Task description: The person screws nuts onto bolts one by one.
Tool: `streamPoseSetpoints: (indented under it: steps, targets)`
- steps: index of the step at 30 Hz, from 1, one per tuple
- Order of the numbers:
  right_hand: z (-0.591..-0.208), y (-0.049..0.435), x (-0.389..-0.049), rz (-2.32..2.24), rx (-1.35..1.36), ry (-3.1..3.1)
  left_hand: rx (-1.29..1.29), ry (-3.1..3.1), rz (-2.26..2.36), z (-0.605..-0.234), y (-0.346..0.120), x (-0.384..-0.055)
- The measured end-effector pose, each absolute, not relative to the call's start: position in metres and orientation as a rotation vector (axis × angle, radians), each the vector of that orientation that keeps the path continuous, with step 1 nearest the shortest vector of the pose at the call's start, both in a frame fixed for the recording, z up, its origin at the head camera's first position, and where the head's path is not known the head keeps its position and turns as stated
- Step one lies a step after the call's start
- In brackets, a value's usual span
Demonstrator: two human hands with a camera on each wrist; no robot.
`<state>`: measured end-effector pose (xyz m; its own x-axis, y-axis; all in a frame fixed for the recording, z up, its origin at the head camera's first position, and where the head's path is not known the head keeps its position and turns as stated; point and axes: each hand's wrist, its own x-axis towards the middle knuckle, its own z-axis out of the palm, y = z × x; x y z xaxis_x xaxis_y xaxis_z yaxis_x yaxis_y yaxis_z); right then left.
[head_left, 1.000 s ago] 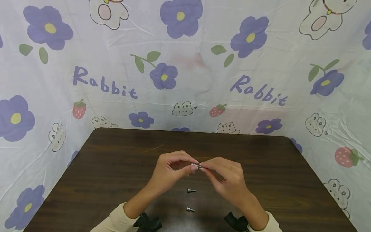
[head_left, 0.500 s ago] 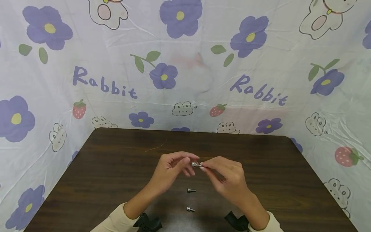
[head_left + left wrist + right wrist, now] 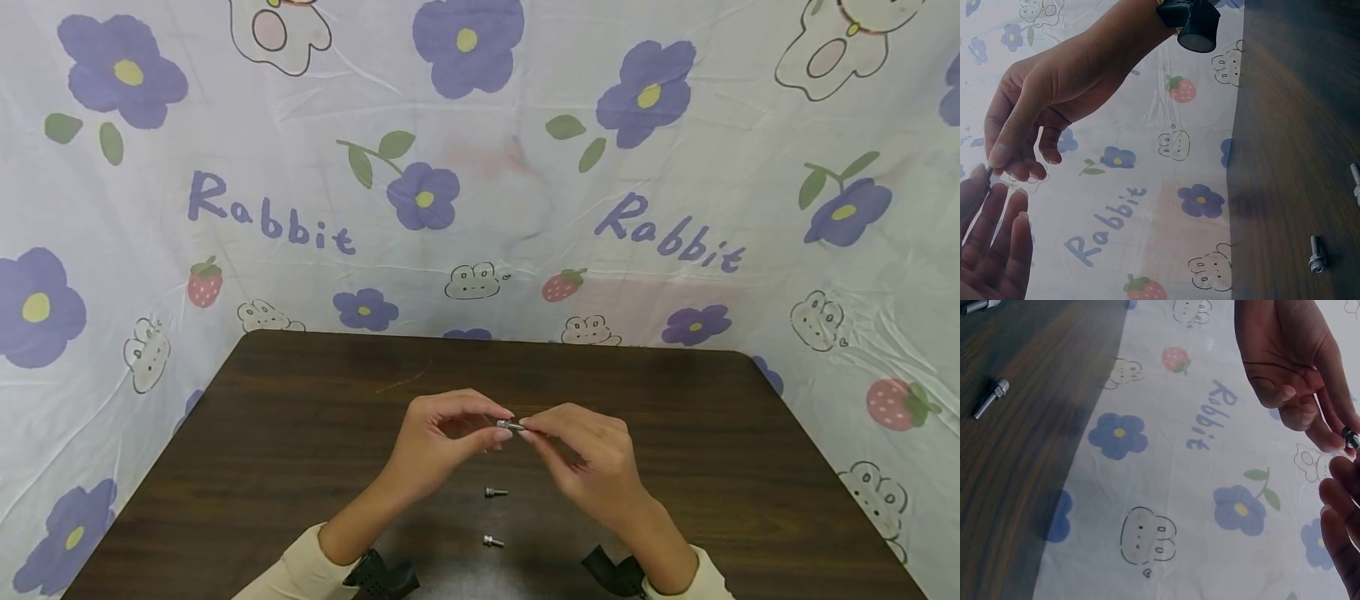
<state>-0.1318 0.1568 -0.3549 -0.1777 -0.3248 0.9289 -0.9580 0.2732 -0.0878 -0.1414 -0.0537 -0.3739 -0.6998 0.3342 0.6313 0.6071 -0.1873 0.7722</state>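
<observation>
A small silver bolt (image 3: 508, 426) is held up over the table between both hands. My left hand (image 3: 431, 446) pinches its head end between thumb and index finger. At the shank end, my right hand (image 3: 588, 450) grips it with thumb and fingertips, covering the tip. The right wrist view shows the held bolt (image 3: 1351, 438) near its right edge, with a ringed, darker head. Two similar bolts lie apart on the table below the hands: a farther bolt (image 3: 495, 492) and a nearer bolt (image 3: 492, 542), heads to the left.
The dark wooden table (image 3: 300, 433) has rounded far corners. Behind and beside it hangs a white cloth (image 3: 480, 208) printed with flowers, rabbits and strawberries. Black wrist mounts, a left mount (image 3: 382, 577) and a right mount (image 3: 613, 573), sit at the wrists.
Half a second ago my left thumb was lifted off the bolt head and its fingers were spread; now thumb and index finger are back around it. My right hand has stayed nearly still.
</observation>
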Motion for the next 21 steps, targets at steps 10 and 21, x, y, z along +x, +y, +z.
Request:
streamPoseSetpoints:
  steps: [10, 21]
  targets:
    - [-0.3571, 0.1567, -0.1309, 0.902, 1.188, -1.694, -1.028, -1.960, -2.032, -0.3765, -0.0525, -0.1418]
    - [-0.3577, 0.1579, -0.1347, 0.880, 1.161, -1.698, -0.983, -1.937, -2.041, -0.3780, -0.0535, -0.1457]
